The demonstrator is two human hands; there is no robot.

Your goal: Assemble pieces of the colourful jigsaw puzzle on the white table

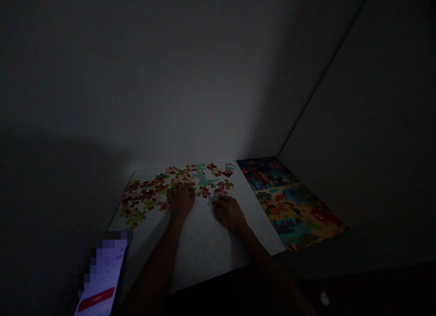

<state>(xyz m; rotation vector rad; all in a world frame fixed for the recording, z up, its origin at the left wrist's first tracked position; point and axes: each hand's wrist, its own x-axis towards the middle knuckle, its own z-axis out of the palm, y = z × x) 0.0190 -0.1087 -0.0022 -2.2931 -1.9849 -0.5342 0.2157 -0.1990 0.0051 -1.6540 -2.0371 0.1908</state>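
Loose jigsaw puzzle pieces (143, 193) in red, green and cream lie spread over the left and back of a white tabletop (200, 248). My left hand (181, 201) rests palm down among them, its fingers apart and touching pieces. A pale blue-green puzzle piece (211, 199) shows at the fingertips of my right hand (230, 212), whose fingers are curled together on it. Just beyond, several joined pale green pieces (203, 179) form a patch. Red-and-green pieces (223, 187) lie behind my right hand. Dim light hides fine detail.
Two colourful animal pictures, a dark one (265, 173) and a yellow-orange one (299, 214), lie along the table's right side. A lit phone (102, 279) stands at the lower left, partly pixelated. A plain wall (190, 102) rises behind the table.
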